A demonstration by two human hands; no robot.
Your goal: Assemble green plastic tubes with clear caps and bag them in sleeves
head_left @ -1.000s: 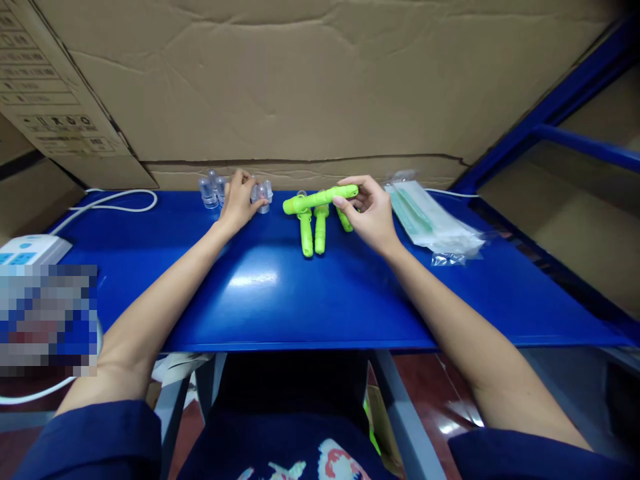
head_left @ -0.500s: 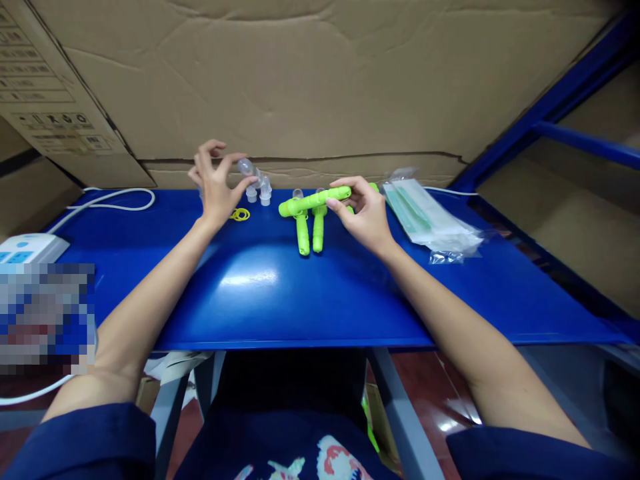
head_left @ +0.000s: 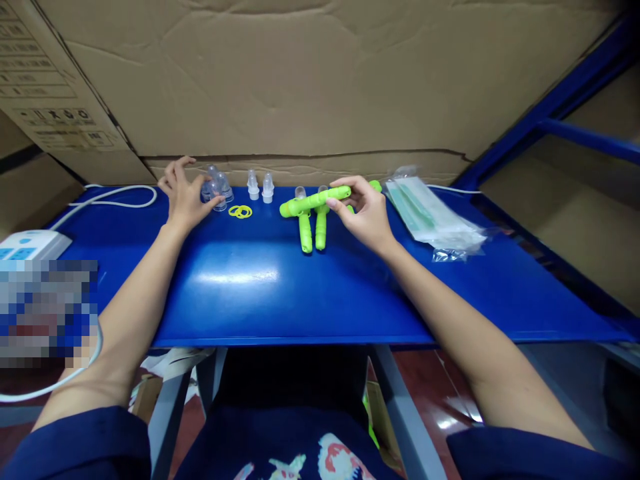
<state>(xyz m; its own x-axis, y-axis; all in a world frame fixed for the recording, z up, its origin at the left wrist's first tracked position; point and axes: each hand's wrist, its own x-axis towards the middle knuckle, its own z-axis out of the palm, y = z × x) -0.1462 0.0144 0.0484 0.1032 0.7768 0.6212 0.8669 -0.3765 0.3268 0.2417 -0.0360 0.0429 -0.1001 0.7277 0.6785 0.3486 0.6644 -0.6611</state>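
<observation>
My right hand (head_left: 369, 215) is closed on one end of a bright green tube (head_left: 315, 199), holding it level just above the blue table (head_left: 300, 293). Two more green tubes (head_left: 305, 233) lie under it, pointing toward me. My left hand (head_left: 183, 195) is at the back left, with thumb and fingertips pinched on a clear plastic cap (head_left: 214, 191) in a small cluster of the same caps. Two more clear caps (head_left: 261, 186) stand upright between my hands. Yellow rings (head_left: 241, 211) lie flat beside them.
A clear bag of packaged parts (head_left: 433, 217) lies at the right of the table. A white power strip (head_left: 31, 243) and its white cable (head_left: 117, 197) sit at the left. A cardboard wall (head_left: 310, 87) closes the back; a blue shelf frame (head_left: 575, 127) runs along the right.
My left hand lifted a clear cap from the group near the middle and carried it left, down to the cluster. The yellow rings are now uncovered. My right hand stayed put with the green tube.
</observation>
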